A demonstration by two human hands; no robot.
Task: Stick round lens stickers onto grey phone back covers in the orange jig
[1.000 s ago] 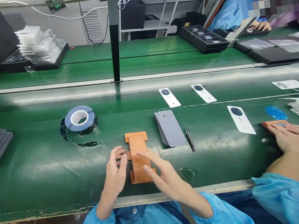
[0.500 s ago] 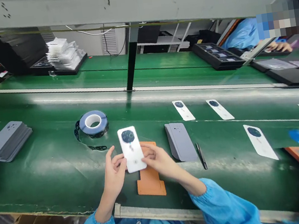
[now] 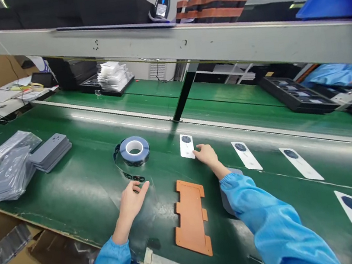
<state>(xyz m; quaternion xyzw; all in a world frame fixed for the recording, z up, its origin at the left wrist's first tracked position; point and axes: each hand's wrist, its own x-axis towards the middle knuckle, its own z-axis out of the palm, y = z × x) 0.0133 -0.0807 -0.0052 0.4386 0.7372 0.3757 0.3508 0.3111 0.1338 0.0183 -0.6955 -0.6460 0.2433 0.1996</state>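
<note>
My right hand (image 3: 206, 154) has its fingers at the lower right edge of a white panel with a dark round camera area (image 3: 186, 146), which is at the far side of the green surface. My left hand (image 3: 133, 199) is empty, thumb and fingers apart, just below the loose strip of a blue tape roll (image 3: 135, 150). Between my arms lies an orange fixture plate (image 3: 191, 219) with nothing on it. My right sleeve partly covers the stack of grey panels (image 3: 227, 199).
More white panels (image 3: 246, 155) lie in a slanting row to the right. At the left are grey panels (image 3: 51, 151) and plastic-wrapped ones (image 3: 13, 172). A metal rail (image 3: 121, 111) and a dark post (image 3: 185, 93) stand beyond. A co-worker's blue sleeve (image 3: 341, 73) shows at upper right.
The white panel has moved from between both hands to the far side of the surface with my right hand. My left hand has let go of it. The view has shifted, showing more at left and above.
</note>
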